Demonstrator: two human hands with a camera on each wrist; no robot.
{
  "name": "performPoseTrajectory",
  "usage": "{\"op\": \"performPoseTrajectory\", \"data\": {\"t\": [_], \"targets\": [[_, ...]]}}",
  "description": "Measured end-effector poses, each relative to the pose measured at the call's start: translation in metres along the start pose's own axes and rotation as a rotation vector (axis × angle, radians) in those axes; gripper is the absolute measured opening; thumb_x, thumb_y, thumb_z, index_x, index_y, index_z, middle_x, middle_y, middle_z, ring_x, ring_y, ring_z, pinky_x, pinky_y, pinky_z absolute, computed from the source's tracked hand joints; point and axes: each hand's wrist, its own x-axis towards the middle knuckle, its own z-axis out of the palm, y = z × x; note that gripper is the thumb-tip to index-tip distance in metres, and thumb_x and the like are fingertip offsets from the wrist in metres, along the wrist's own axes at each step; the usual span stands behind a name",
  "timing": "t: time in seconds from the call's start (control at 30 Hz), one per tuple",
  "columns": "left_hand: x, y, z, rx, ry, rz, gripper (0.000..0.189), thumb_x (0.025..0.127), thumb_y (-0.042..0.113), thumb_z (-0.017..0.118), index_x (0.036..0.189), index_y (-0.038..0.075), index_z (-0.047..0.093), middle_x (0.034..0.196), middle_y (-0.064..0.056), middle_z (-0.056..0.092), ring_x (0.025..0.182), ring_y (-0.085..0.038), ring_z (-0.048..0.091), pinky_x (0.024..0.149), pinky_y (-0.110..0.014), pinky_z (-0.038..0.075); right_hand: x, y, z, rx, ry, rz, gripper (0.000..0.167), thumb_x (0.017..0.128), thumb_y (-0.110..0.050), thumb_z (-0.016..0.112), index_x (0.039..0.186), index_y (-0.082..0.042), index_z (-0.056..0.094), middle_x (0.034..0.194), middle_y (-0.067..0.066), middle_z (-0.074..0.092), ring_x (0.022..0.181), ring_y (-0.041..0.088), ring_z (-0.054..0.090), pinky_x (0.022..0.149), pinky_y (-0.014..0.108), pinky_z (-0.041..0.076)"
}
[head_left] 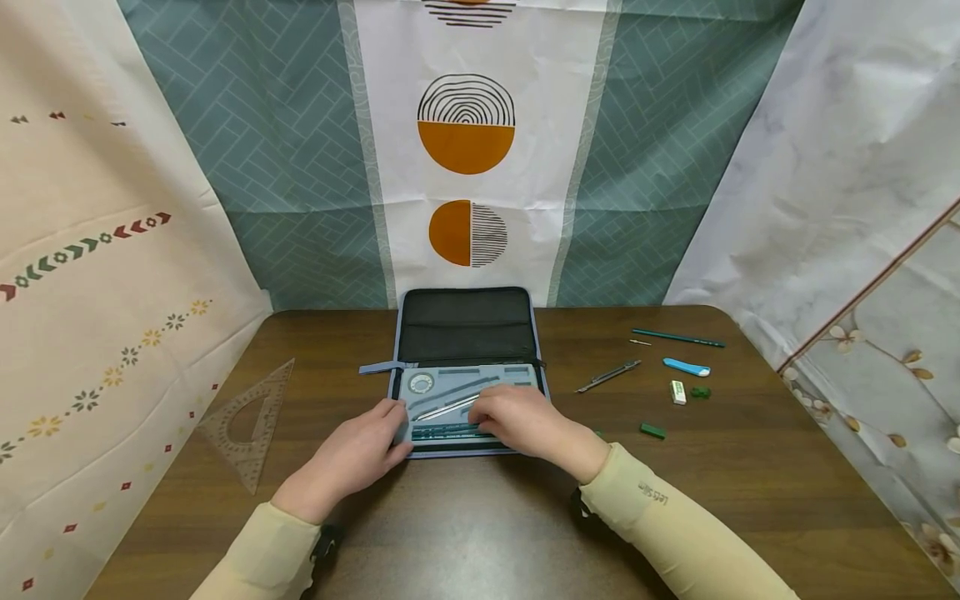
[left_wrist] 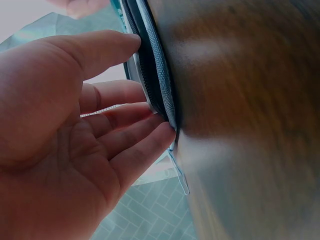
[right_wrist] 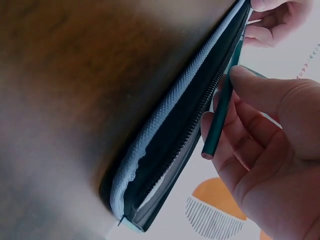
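Note:
A zip pencil case [head_left: 465, 325] lies unfolded on the table, its grey-blue tray [head_left: 468, 373] facing up. My right hand [head_left: 517, 417] is over the tray's front right part. There it pinches a dark green pencil [right_wrist: 219, 122] between thumb and fingers, as the right wrist view shows. Dark green pencils [head_left: 442, 433] lie along the tray's front, and a silver compass-like tool [head_left: 446, 408] lies slantwise behind them. My left hand [head_left: 360, 450] touches the case's front left corner, its fingers fairly straight along the side and the thumb at the front rim.
A clear set square [head_left: 243, 442] lies on the left. Right of the case are a compass [head_left: 609, 377], a green pencil [head_left: 678, 337], a blue cutter-like piece [head_left: 686, 367], a white eraser [head_left: 678, 392], a green sharpener-like piece [head_left: 701, 392] and a green block [head_left: 652, 431].

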Motion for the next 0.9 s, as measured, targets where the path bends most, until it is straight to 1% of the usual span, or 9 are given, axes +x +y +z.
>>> {"op": "performPoseTrajectory", "data": {"t": [0.2,0.37,0.6,0.9], "targets": [[0.0001,0.0007,0.0002,-0.001,0.003,0.003,0.038,0.101,0.022,0.084,0.127,0.000,0.067,0.132,-0.016,0.067,0.093,-0.020,0.064,0.080,-0.039,0.060,-0.0001,-0.0007,0.0016,-0.005,-0.014,0.010,0.016,0.099,-0.010,0.084,0.112,-0.020,0.083,0.114,-0.006,0.077,0.103,0.015,0.074,0.085,0.037,0.060],[0.0003,0.0000,0.0000,0.006,-0.001,0.002,0.037,0.101,0.022,0.084,0.126,0.000,0.067,0.130,-0.016,0.067,0.092,-0.020,0.063,0.079,-0.039,0.060,0.0015,0.0000,0.0014,0.002,-0.016,0.001,0.016,0.098,-0.010,0.086,0.110,-0.020,0.084,0.112,-0.007,0.077,0.100,0.014,0.074,0.084,0.037,0.060],[0.0007,-0.0006,-0.0008,0.008,0.010,0.025,0.036,0.101,0.022,0.085,0.124,0.001,0.067,0.128,-0.015,0.067,0.090,-0.019,0.062,0.077,-0.038,0.059,0.0036,0.0007,0.0004,-0.003,-0.027,0.009,0.014,0.097,-0.011,0.087,0.105,-0.022,0.084,0.108,-0.009,0.078,0.095,0.011,0.073,0.082,0.036,0.059],[-0.0002,-0.0009,0.0006,0.008,0.013,0.023,0.035,0.101,0.022,0.084,0.124,0.002,0.067,0.129,-0.015,0.067,0.092,-0.019,0.062,0.078,-0.039,0.059,0.0034,0.0002,0.0006,0.010,-0.015,0.001,0.013,0.096,-0.012,0.088,0.104,-0.022,0.086,0.107,-0.010,0.079,0.097,0.011,0.074,0.083,0.036,0.060]]}}
